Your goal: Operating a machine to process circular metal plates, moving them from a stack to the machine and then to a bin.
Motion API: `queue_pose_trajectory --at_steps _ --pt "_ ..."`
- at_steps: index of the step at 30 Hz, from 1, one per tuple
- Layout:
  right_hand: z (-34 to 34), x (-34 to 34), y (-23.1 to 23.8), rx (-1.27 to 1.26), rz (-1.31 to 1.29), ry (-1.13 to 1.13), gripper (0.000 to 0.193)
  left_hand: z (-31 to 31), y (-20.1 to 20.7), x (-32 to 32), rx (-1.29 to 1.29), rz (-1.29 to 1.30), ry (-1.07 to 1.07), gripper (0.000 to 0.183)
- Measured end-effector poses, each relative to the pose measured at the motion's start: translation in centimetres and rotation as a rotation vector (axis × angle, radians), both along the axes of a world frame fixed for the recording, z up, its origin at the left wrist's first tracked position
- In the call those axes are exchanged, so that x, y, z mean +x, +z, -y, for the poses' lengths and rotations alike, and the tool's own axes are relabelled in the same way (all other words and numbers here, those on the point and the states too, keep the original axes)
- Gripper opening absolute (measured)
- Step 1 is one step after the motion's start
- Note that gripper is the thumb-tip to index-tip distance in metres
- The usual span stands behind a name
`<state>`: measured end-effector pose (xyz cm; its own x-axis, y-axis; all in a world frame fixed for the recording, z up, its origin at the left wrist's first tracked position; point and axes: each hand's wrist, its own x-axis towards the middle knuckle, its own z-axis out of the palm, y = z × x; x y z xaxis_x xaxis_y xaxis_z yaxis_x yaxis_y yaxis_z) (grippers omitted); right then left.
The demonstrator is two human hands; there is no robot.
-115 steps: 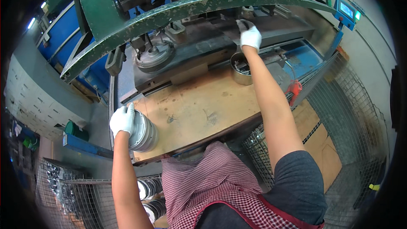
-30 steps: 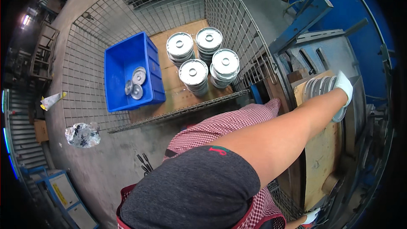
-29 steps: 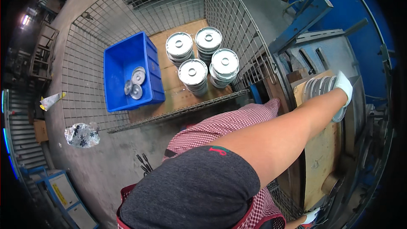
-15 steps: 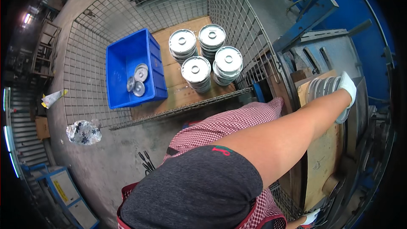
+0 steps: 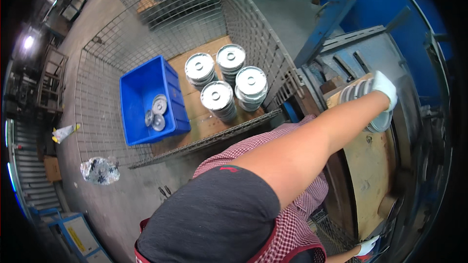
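My left arm stretches across to the right. Its white-gloved hand (image 5: pixel 385 90) is closed over the far-right end of a row of round metal discs (image 5: pixel 348 94) standing on edge. Another rounded metal disc (image 5: pixel 380 123) shows below the wrist; the fingertips are mostly hidden. Low at the right edge, my right hand (image 5: pixel 368 246), also in a white glove, has its fingers curled beside something small and red. What it grips is too small to name. Between the two hands lies a worn tan board (image 5: pixel 366 175) on the bench.
Left of me stands a wire mesh cage (image 5: pixel 214 143) with a wooden floor. Inside are several stacks of silvery round lids (image 5: pixel 217 95) and a blue bin (image 5: pixel 181 117) holding a few metal discs (image 5: pixel 160 104). A blue machine frame (image 5: pixel 327 22) rises beyond the bench.
The whole view has shifted, so the cage and bench sit differently in the picture. My left hand stays at the row of discs, and my right hand shows a little more.
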<state>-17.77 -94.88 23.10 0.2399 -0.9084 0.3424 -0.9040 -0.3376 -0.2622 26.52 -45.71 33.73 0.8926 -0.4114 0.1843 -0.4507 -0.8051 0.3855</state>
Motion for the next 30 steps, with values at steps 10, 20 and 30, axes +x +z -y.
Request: queue_pose_trajectory --at_steps 10,20,30 --pt "-12.8 3.2 4.1 0.058 0.137 -0.138 0.056 -0.8 0.2 0.2 0.061 -0.082 -0.013 0.052" --pt "-11.6 3.3 3.5 -0.024 0.382 -0.006 0.05 -1.3 1.1 0.8 0.125 -0.039 0.054 0.058" --pt "-11.9 2.5 3.9 0.025 0.403 -0.007 0.048 -0.5 1.0 0.7 0.136 -0.026 0.053 0.058"
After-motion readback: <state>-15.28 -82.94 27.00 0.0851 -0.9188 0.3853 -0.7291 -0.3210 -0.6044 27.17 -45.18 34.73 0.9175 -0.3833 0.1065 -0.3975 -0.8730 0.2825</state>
